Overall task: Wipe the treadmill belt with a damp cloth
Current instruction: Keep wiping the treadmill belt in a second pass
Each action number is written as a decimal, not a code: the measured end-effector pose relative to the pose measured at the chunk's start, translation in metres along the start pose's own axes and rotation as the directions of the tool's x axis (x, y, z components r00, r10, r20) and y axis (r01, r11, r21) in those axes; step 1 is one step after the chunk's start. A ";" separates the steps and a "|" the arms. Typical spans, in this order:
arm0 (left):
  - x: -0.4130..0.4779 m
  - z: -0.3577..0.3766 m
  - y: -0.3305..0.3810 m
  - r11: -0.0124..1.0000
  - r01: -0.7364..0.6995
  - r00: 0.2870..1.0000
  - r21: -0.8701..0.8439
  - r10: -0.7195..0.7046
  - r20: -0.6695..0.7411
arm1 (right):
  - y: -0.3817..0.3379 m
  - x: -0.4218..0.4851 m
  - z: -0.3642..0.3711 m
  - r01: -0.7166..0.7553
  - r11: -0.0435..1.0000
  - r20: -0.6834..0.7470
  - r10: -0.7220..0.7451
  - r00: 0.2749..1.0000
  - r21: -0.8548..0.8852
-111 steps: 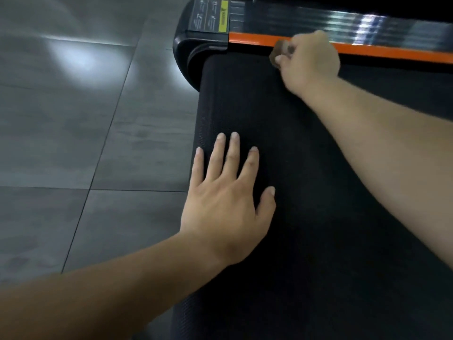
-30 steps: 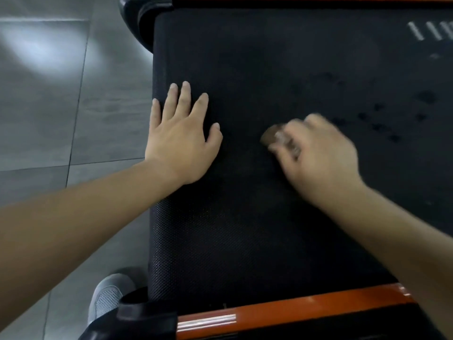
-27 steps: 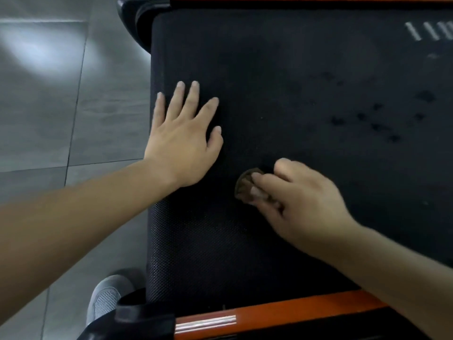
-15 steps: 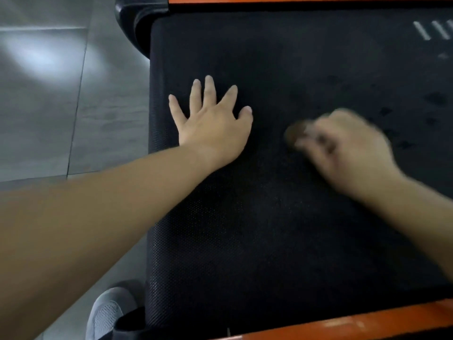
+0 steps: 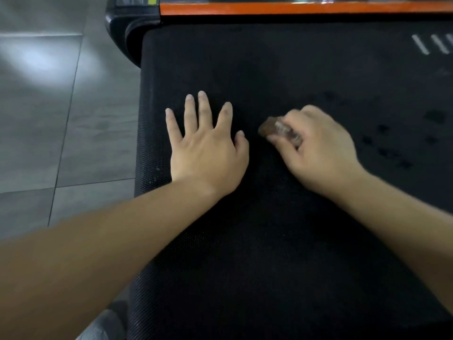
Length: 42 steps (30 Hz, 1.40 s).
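Black treadmill belt (image 5: 269, 241) bears a flat left hand (image 5: 208, 155) and brown cloth (image 5: 268, 126)

Bare belt (image 5: 269, 253) lay open between the forearms and beyond both hands up to the orange rail (image 5: 294, 8), while the left hand (image 5: 208, 153), flat on the belt, blocked the way leftward just beside the right hand (image 5: 318, 153) gripping the cloth (image 5: 268, 126).

A floor (image 5: 98, 133) of large grey tiles is seen along the left side, crossed by thin dark grout lines (image 5: 64, 133). A soft white patch of light (image 5: 36, 60) is reflected on the polished tiles at the upper left; the rest is left dim.
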<state>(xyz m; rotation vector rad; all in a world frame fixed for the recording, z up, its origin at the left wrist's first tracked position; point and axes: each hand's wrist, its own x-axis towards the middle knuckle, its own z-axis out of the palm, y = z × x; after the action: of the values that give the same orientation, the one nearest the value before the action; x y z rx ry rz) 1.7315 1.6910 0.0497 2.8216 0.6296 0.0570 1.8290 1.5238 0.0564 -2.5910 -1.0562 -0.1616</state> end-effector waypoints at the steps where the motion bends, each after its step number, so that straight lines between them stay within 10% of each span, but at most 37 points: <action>1: 0.000 0.000 0.001 1.000 -0.005 1.000 0.002 0.005 -0.001 | 0.008 0.008 -0.007 -0.027 1.000 -0.011 0.027 1.000 -0.012; 4: 0.000 0.001 0.002 1.000 -0.005 1.000 0.001 0.005 -0.025 | 0.039 0.052 -0.018 -0.322 0.946 -0.101 0.318 0.943 -0.024; 9: 0.000 0.002 0.002 1.000 0.001 1.000 0.019 -0.001 -0.025 | 0.008 0.035 0.003 0.027 1.000 0.002 -0.027 1.000 0.011; 14: 0.001 0.002 0.003 1.000 -0.004 0.999 0.015 0.004 -0.038 | 0.042 0.097 -0.007 -0.256 0.963 -0.122 0.245 0.962 -0.084; 18: 0.001 0.004 0.003 0.999 -0.001 0.999 0.034 0.002 -0.034 | 0.010 0.077 0.010 0.101 0.991 -0.016 -0.102 0.995 -0.083; 23: 0.001 0.004 0.004 1.000 -0.010 0.998 0.020 0.011 -0.059 | 0.049 0.136 -0.001 -0.262 0.960 -0.122 0.249 0.961 -0.102; 28: 0.000 0.004 0.003 1.000 -0.005 0.999 0.025 0.007 -0.048 | 0.030 0.132 0.013 0.064 0.998 0.047 -0.064 0.997 -0.012; 32: 0.001 0.005 0.004 1.000 -0.012 0.999 0.020 0.013 -0.050 | 0.054 0.175 0.006 -0.295 0.955 -0.143 0.288 0.947 -0.028; 37: 0.000 0.004 0.004 1.000 0.000 0.999 0.023 0.001 -0.036 | 0.029 0.167 0.024 0.039 0.998 -0.030 -0.040 0.999 -0.045; 42: 0.001 0.004 0.004 1.000 -0.008 0.999 0.013 0.009 -0.040 | 0.058 0.197 0.017 -0.217 0.976 -0.197 0.212 0.957 -0.004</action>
<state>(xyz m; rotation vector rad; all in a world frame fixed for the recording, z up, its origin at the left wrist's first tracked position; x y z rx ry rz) 1.7338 1.6872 0.0466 2.8419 0.6287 0.1117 2.0108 1.6204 0.0703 -2.6258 -0.7029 -0.3693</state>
